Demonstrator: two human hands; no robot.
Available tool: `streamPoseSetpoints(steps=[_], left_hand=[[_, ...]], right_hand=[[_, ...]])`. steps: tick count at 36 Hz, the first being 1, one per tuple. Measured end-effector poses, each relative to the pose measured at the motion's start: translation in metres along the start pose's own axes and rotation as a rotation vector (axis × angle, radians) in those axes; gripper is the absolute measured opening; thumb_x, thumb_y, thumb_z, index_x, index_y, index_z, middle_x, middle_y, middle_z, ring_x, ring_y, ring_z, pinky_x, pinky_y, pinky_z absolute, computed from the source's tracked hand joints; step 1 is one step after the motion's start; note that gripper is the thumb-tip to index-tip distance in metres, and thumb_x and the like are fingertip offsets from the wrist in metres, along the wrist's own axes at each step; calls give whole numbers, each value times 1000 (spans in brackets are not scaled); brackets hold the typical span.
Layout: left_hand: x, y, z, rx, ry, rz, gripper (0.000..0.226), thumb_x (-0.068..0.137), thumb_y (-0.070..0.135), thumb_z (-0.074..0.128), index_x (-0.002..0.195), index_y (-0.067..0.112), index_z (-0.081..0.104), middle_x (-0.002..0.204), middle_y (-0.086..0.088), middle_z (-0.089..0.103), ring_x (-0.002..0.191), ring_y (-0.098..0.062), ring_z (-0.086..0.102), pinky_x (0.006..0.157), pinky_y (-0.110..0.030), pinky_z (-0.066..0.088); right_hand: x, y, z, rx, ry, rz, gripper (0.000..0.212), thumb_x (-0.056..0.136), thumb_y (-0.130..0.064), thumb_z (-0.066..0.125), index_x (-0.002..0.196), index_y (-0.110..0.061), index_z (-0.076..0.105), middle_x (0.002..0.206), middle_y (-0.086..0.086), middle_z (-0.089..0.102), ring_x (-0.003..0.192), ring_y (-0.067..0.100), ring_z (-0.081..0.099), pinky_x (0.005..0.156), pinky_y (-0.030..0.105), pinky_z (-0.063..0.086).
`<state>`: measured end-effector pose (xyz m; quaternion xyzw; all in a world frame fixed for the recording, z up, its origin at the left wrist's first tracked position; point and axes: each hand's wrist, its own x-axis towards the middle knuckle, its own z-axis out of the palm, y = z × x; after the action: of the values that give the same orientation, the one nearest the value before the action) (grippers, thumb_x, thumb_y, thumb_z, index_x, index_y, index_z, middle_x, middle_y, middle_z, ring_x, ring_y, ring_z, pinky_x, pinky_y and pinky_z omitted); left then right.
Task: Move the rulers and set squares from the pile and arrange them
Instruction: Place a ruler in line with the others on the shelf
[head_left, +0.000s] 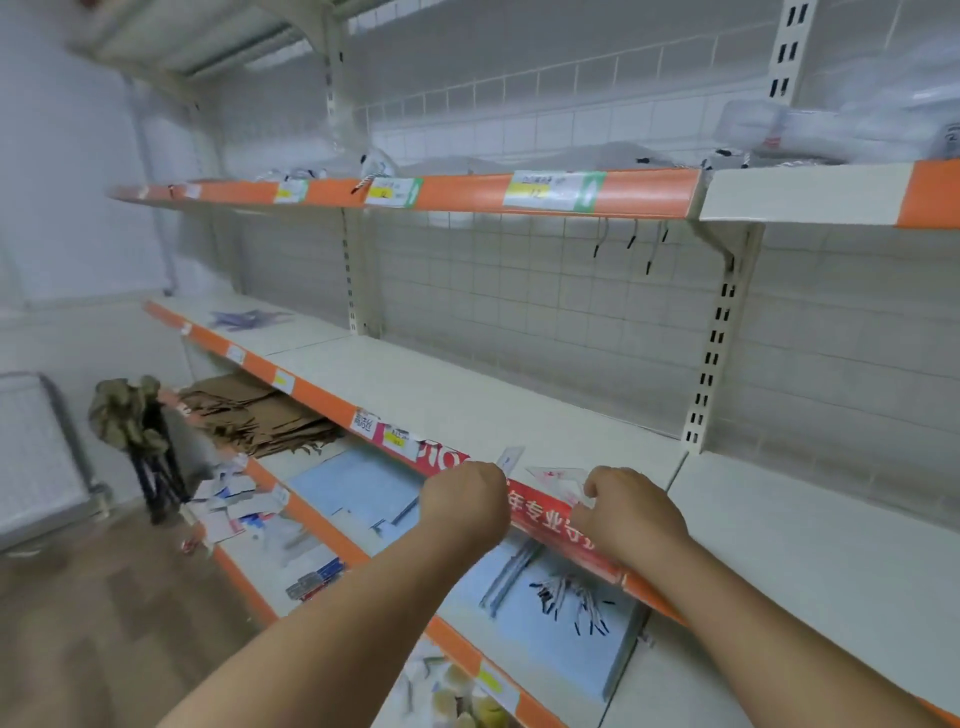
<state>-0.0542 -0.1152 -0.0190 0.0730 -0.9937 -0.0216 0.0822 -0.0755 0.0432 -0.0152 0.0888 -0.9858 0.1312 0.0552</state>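
Note:
My left hand is closed around a clear ruler, whose end sticks up above the fingers. My right hand grips a clear triangular set square that points left, just over the front edge of the middle shelf. Both hands hover at that shelf's front lip, a short gap apart. A small pile of bluish rulers and set squares lies far to the left on the same shelf level.
A red banner and price labels run along the shelf's orange edge. The lower shelf holds blue sheets, loose pens, brown paper bags and scattered cards. A wire grid backs the shelves. A dark stand is on the floor at left.

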Motion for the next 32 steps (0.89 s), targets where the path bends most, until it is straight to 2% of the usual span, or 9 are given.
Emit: streamPoseSetpoints(steps=[6,10,14,16,19,22,25,29,32], left_hand=[[11,-84,3,8,30,-82,43,92,9,41,130,27,53,81,-1,53,73,-22,52,58,-25,36],[17,-150,-1,25,31,-174,31,90,5,40,112,16,59,82,-5,56,74,-25,57,56,-24,34],[28,-218,-5,33,53,-233,22,90,4,40,98,7,61,78,-9,51,92,-26,65,50,-23,27],[35,-253,-6,55,66,-254,24,90,4,39,96,12,60,68,-7,48,73,-23,63,45,-21,18],[40,-301,-9,92,74,-290,30,89,3,39,102,20,61,59,0,35,47,-15,31,44,-21,19],[41,-345,-13,71,74,-355,17,91,6,41,88,17,54,62,1,37,51,-15,36,45,-23,24],[45,-386,-12,40,40,-416,13,92,7,42,85,15,50,73,-1,50,69,-22,52,54,-24,35],[59,-431,-4,17,15,-507,20,90,7,41,101,8,58,90,-7,57,94,-27,62,68,-28,42],[74,-461,0,33,5,-538,22,89,7,42,104,11,58,96,-5,60,93,-25,61,67,-28,42]], right_hand=[[26,-74,23,37,-33,-116,22,84,-29,49,98,-16,60,102,4,55,89,24,57,63,28,40],[50,-139,44,35,-40,-190,25,84,-30,51,103,-16,59,107,5,55,96,27,58,72,30,44],[71,-206,65,58,-79,-242,20,83,-29,51,96,-14,57,102,6,55,90,27,57,66,29,42],[80,-238,74,70,-76,-277,11,82,-26,51,82,-15,51,92,5,53,79,26,53,56,27,35],[90,-283,89,80,-72,-310,19,82,-24,49,68,-18,37,75,1,42,66,23,41,47,25,23],[101,-325,105,102,-98,-335,14,81,-21,47,70,-16,39,70,1,41,62,23,38,47,27,23],[115,-363,121,107,-132,-374,17,82,-24,48,92,-12,56,90,5,58,75,26,58,62,30,47],[139,-408,142,69,-139,-432,29,86,-31,51,107,-13,59,106,5,60,87,24,62,74,33,52],[162,-440,157,42,-141,-479,31,88,-30,52,110,-11,62,110,6,62,93,23,62,78,34,52]])
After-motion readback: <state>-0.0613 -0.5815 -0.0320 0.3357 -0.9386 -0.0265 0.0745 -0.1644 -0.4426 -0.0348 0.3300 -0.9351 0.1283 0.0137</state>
